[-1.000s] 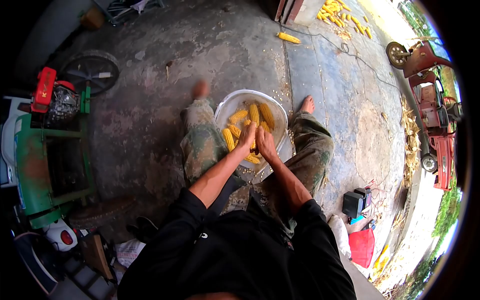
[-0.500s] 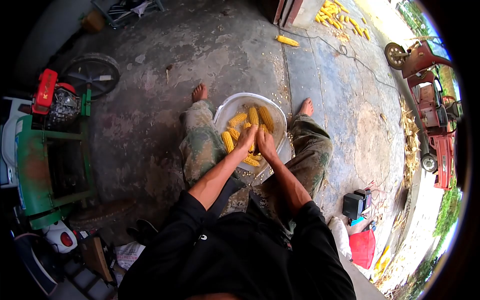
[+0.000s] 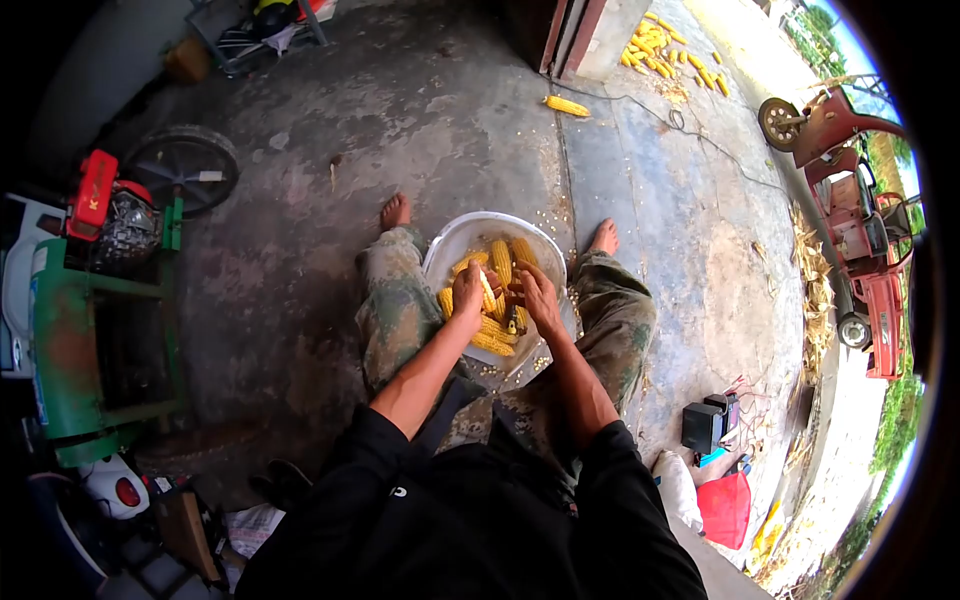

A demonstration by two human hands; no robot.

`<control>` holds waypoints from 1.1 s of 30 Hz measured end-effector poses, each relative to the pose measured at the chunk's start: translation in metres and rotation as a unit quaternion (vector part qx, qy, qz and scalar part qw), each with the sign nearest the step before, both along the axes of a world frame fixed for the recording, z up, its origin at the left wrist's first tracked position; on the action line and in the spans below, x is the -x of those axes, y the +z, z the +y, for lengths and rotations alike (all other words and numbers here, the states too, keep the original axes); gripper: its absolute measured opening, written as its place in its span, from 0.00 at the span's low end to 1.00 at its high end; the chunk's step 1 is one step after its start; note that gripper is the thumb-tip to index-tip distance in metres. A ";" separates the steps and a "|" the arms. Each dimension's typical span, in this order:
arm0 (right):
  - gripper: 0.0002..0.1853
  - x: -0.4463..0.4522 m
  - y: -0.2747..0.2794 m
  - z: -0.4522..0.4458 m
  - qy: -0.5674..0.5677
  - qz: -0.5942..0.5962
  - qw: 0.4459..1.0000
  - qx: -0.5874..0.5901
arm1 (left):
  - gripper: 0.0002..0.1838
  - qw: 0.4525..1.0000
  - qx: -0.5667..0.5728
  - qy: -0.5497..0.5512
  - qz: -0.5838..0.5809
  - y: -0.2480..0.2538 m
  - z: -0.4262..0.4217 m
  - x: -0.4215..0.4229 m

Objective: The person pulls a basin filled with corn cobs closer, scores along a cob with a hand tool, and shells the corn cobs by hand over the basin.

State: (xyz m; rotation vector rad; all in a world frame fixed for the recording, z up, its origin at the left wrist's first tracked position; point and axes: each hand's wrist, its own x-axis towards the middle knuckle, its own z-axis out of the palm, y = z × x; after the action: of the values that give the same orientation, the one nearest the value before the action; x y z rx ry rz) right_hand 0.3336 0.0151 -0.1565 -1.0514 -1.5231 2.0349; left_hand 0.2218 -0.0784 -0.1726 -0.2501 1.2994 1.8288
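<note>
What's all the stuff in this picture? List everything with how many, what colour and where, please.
basin: one, whitish, between the legs
basin cobs: several, yellow, inside it
held cob: one, yellow and white, over the basin
loose cob: one, yellow, floor ahead
corn pile: many cobs, yellow, upper right
machine: one, green, far left
engine: one, red, on the machine
wheel: one, black, upper left
vehicle: one, red, far right
boxes: two, dark, floor right
bag: one, red, lower right
feet: two, bare, flanking the basin
left hand: one, bare, gripping the held cob
right hand: one, bare, over the basin
</note>
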 end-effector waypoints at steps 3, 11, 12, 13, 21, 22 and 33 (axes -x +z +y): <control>0.24 -0.002 -0.007 0.004 -0.009 0.004 1.000 -0.030 | 0.19 0.999 0.001 -0.035 -0.009 0.000 -0.003 0.000; 0.22 -0.007 -0.007 -0.005 0.004 -0.025 0.999 0.043 | 0.16 0.993 0.021 -0.099 0.056 -0.007 -0.006 -0.004; 0.22 -0.006 -0.004 -0.011 0.027 -0.003 0.993 0.112 | 0.16 0.990 0.015 -0.112 0.086 -0.009 -0.006 -0.005; 0.21 -0.004 -0.003 -0.017 0.049 0.020 0.982 0.180 | 0.16 0.990 0.016 -0.112 0.086 -0.010 -0.007 -0.006; 0.16 0.000 0.019 -0.030 0.041 0.025 0.973 0.227 | 0.16 0.962 0.082 -0.139 0.220 0.011 -0.007 -0.016; 0.16 0.000 0.014 -0.028 0.040 0.025 0.973 0.227 | 0.16 0.962 0.082 -0.140 0.219 0.012 -0.005 -0.016; 0.14 -0.003 -0.004 -0.025 0.057 0.026 0.980 0.188 | 0.22 0.976 0.023 -0.154 0.154 -0.007 -0.003 -0.010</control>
State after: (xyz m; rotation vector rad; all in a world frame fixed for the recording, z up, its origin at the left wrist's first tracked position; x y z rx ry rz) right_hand 0.3363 -0.0102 -0.1607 -1.0507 -1.2237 2.4763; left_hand 0.2315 -0.0814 -0.1800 0.2098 1.4993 1.6134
